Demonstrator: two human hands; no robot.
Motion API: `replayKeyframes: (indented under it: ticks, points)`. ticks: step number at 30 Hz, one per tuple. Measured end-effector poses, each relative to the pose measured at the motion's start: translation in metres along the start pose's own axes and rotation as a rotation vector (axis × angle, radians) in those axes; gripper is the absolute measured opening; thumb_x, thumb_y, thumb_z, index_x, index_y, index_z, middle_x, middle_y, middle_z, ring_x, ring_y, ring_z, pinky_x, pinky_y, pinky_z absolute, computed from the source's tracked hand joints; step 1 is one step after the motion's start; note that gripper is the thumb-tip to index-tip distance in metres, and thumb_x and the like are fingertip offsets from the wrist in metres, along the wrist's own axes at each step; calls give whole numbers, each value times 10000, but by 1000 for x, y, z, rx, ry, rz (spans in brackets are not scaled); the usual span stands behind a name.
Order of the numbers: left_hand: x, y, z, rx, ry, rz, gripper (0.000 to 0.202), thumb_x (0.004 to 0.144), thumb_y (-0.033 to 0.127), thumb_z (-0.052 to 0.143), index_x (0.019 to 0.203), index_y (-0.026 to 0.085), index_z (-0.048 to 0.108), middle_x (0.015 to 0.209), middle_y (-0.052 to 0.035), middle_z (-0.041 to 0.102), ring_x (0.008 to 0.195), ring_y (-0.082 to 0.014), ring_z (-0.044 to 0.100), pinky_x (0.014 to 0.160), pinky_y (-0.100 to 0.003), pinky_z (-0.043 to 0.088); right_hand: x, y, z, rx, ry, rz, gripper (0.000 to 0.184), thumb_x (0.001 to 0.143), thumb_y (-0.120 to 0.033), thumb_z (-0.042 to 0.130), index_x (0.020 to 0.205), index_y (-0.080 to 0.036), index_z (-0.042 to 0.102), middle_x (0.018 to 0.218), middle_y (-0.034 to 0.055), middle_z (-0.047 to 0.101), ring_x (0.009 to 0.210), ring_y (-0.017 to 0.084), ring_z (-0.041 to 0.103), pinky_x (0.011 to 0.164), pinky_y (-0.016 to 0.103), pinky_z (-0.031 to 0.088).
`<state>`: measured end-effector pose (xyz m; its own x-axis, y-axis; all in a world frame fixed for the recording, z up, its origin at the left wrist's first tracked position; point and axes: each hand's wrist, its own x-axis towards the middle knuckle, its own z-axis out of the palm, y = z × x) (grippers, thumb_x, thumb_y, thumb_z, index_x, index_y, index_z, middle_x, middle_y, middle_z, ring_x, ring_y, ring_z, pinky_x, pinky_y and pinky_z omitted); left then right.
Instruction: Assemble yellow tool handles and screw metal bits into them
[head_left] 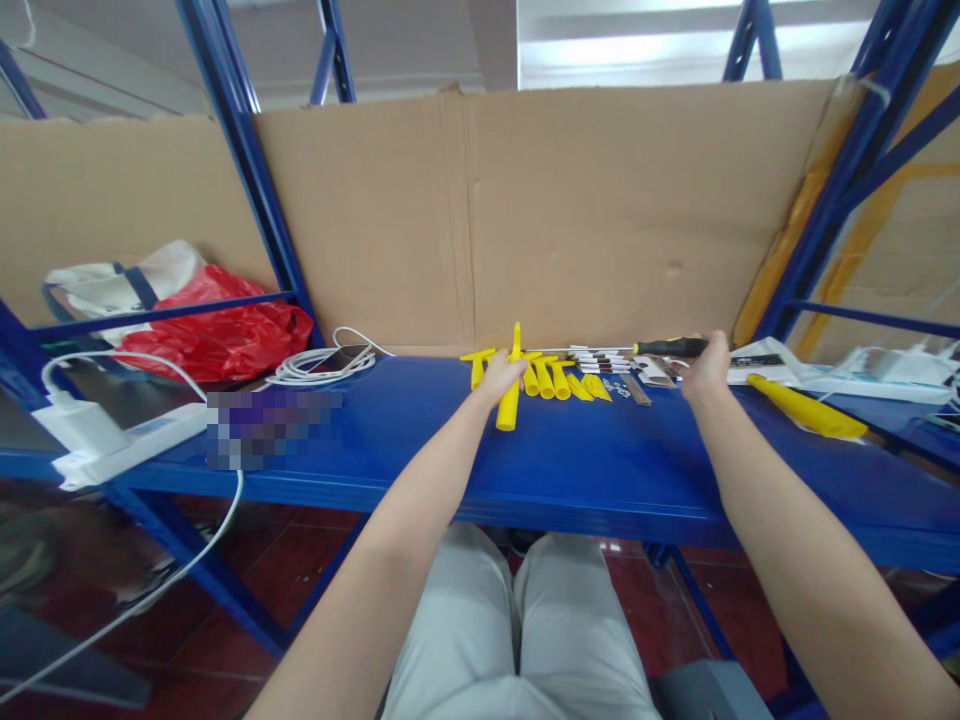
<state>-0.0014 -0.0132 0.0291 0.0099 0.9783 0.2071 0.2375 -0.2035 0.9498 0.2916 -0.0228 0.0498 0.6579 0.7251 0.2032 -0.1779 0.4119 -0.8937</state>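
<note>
My left hand (498, 375) is closed around a long yellow plastic tool (510, 400) that lies on the blue shelf (570, 470). Beside it lies a row of several shorter yellow plastic tools (553, 378) and yellow wedges (589, 386). My right hand (705, 368) grips the black-and-yellow handle of a screwdriver (670, 347) whose thin metal shaft points left along the shelf's back. Small black-and-white bits (600, 360) lie between the two hands.
A cardboard sheet (525, 210) backs the shelf. A coiled white cable (322, 365), a red plastic bag (217, 335) and a white power strip (127, 440) sit left. A large yellow handle (806, 408) and white items lie right. Blue rack uprights (247, 170) frame the bay.
</note>
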Motion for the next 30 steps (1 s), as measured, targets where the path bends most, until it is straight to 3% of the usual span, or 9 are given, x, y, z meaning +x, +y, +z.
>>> replayKeyframes:
  ticks: [3, 5, 11, 16, 21, 25, 28, 30]
  points:
    - [5, 5, 0, 30, -4, 10, 182, 764, 63, 546, 912, 163, 578, 457, 65, 478, 418, -124, 481, 484, -228, 388, -8, -2, 1, -9, 136, 53, 217, 927, -337, 446, 727, -257, 423, 579, -45, 449, 427, 117, 389, 319, 225, 296]
    - [6, 8, -1, 40, -8, 15, 184, 755, 69, 547, 910, 163, 579, 468, 58, 490, 431, -129, 495, 487, -230, 394, -10, -2, 2, -14, 150, 38, 197, 900, -309, 492, 725, -259, 416, 533, -67, 396, 380, 106, 323, 289, 215, 251]
    - [5, 5, -5, -4, -14, 2, 191, 718, 45, 519, 847, 185, 543, 439, 64, 470, 415, -124, 471, 461, -217, 384, -10, -3, 6, 130, 82, 93, 149, 855, -175, 436, 723, -236, 402, 554, -66, 402, 390, 92, 354, 315, 192, 321]
    - [-2, -3, -7, -108, 27, -44, 182, 686, 50, 506, 792, 197, 524, 402, 76, 430, 391, -124, 459, 453, -214, 399, -13, -3, 7, 219, -23, 154, 180, 910, -238, 448, 733, -224, 426, 614, -45, 449, 446, 89, 432, 346, 177, 345]
    - [-7, -3, -9, -150, 53, -60, 151, 675, 63, 520, 710, 207, 490, 393, 71, 441, 363, -115, 440, 440, -212, 392, -12, 5, 4, 146, 1, 117, 232, 894, -326, 559, 733, -233, 420, 547, -78, 399, 358, 61, 267, 289, 166, 210]
    - [-9, 0, -10, -155, 68, -74, 184, 676, 38, 519, 668, 213, 463, 383, 72, 437, 359, -107, 441, 430, -202, 382, -7, 9, 3, 140, -38, 101, 176, 853, -234, 554, 706, -218, 459, 535, -61, 440, 371, 71, 329, 302, 172, 272]
    - [-9, -1, -12, -145, 78, -84, 201, 676, 19, 513, 652, 211, 460, 386, 68, 445, 362, -104, 452, 427, -196, 382, -6, 10, 2, 171, -108, 140, 192, 862, -308, 564, 709, -212, 500, 546, -35, 487, 398, 94, 409, 314, 192, 324]
    - [-8, -3, -13, -136, 90, -81, 199, 682, 19, 518, 656, 209, 465, 392, 69, 451, 361, -102, 452, 426, -197, 382, -7, 12, 1, 141, -145, 178, 232, 871, -373, 571, 713, -213, 516, 526, -40, 468, 361, 87, 345, 288, 200, 270]
